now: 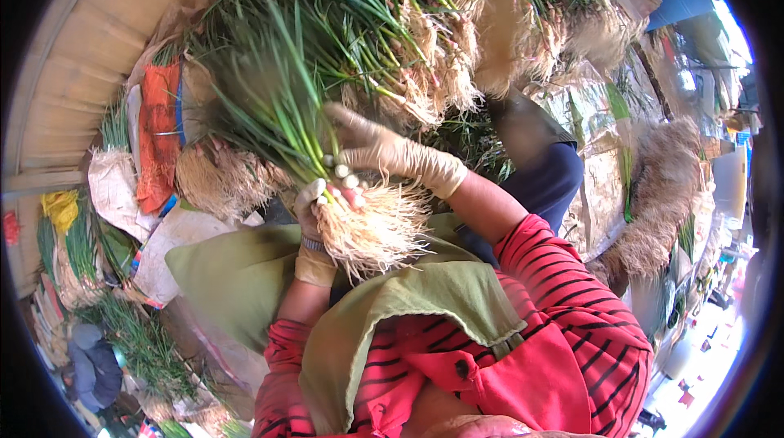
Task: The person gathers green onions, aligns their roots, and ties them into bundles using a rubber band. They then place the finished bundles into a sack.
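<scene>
My left hand [311,208], in a pale glove with a watch at the wrist, grips a bunch of green onions [294,131] near the base of the stems. The leaves point up and to the left. A thick mass of pale roots [373,229] hangs over my lap. My right hand [373,147], gloved too, is spread beside the stems just above the bulbs, its fingers apart. Several white, rounded tips show among the stems near it; whether they are wrapped fingertips or bulbs I cannot tell. A green apron [416,294] covers my lap.
A large heap of green onions [367,27] lies in front. More rooted bunches [220,180] stand to the left by an orange mesh sack [158,131]. On the right are plastic sheeting [597,193] and a long brown fibrous mass [658,205]. A person [92,364] is at the lower left.
</scene>
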The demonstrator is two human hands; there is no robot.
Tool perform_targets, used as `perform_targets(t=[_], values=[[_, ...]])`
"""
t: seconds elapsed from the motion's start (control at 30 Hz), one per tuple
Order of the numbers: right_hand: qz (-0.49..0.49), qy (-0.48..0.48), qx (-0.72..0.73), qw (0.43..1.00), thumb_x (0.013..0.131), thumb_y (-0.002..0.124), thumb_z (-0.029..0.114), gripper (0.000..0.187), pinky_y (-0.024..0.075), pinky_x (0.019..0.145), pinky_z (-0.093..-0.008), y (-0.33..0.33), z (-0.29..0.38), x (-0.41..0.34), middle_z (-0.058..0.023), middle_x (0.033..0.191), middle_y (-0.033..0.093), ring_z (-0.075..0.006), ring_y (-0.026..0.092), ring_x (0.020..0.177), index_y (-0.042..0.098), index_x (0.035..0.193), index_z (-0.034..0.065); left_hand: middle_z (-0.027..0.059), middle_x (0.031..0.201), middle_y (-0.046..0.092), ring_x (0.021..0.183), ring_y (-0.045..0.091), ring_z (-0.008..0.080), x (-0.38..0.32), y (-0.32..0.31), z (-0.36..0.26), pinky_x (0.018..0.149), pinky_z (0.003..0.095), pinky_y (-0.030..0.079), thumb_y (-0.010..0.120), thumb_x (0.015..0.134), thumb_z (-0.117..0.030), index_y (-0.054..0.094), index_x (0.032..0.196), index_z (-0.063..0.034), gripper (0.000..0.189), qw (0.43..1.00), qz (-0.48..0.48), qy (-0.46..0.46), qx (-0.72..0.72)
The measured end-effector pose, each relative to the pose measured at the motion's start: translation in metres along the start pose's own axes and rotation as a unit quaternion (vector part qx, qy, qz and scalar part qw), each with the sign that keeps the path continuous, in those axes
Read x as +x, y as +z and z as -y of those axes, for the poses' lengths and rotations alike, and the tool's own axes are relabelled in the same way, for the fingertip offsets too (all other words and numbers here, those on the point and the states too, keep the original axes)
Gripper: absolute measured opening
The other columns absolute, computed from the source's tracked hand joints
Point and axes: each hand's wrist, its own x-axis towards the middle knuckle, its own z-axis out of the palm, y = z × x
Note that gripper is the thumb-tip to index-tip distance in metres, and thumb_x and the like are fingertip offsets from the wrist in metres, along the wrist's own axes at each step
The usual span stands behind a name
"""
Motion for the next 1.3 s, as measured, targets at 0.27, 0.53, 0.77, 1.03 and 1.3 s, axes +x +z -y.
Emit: perform_targets(t=[0.27, 0.53, 0.77, 1.03, 1.3], values=[[-0.295, 0.028, -0.553, 0.779, 0.078, 0.064, 0.015, 0.029, 0.0461, 0.066, -0.0274, -0.105, -0.037, -0.046, -0.0047, 0.077, 0.062, -0.0116, 0.054, 0.069, 0.060, 0.106, 0.0066, 0.0090, 0.095, 0.054, 0.080, 0.053, 0.0177, 0.002, -0.007, 0.002, 0.082, 0.0347, 0.043, 0.053, 0.077, -0.029, 0.034, 0.129, 0.0001, 0.063, 0.996, 0.007, -0.086, -0.009], [-0.437, 0.035, -0.190, 0.879, 0.080, 0.061, 0.009, 0.017, 0.0510, 0.060, -0.0242, -0.154, -0.015, -0.035, -0.0082, 0.081, 0.063, -0.0124, 0.059, 0.065, 0.061, 0.093, -0.0013, 0.0101, 0.094, 0.055, 0.080, 0.056, 0.0220, 0.005, -0.006, -0.004, 0.072, 0.0386, 0.048, 0.056, 0.074, -0.020, 0.040, 0.123, -0.0024, 0.055, 0.993, 0.002, -0.114, 0.044], [-0.249, 0.066, -0.516, 0.817, 0.075, 0.067, 0.024, 0.025, 0.0480, 0.063, -0.0312, -0.134, -0.045, -0.021, -0.0134, 0.078, 0.064, -0.0222, 0.062, 0.069, 0.064, 0.092, 0.0055, 0.0148, 0.096, 0.058, 0.083, 0.060, 0.0275, 0.010, -0.027, 0.004, 0.073, 0.0431, 0.052, 0.057, 0.074, -0.007, 0.046, 0.114, 0.0001, 0.043, 0.990, -0.019, -0.132, -0.037], [-0.301, 0.085, -0.604, 0.733, 0.078, 0.064, 0.027, 0.024, 0.0500, 0.071, -0.0401, -0.076, -0.048, 0.024, -0.0120, 0.086, 0.063, -0.0329, 0.061, 0.076, 0.063, 0.091, 0.0065, 0.0107, 0.094, 0.058, 0.087, 0.055, 0.0252, 0.008, -0.019, -0.003, 0.072, 0.0406, 0.050, 0.058, 0.076, -0.013, 0.047, 0.113, -0.0032, 0.040, 0.995, -0.013, -0.096, -0.035], [-0.246, -0.108, -0.423, 0.865, 0.078, 0.064, 0.004, 0.014, 0.0500, 0.064, -0.0283, -0.009, -0.016, -0.031, -0.0080, 0.078, 0.064, -0.0142, 0.061, 0.070, 0.063, 0.092, 0.0038, 0.0225, 0.105, 0.058, 0.078, 0.061, 0.0313, 0.004, -0.028, -0.009, 0.069, 0.0411, 0.053, 0.059, 0.075, -0.021, 0.056, 0.088, 0.0019, 0.026, 0.989, -0.033, -0.136, 0.047]])
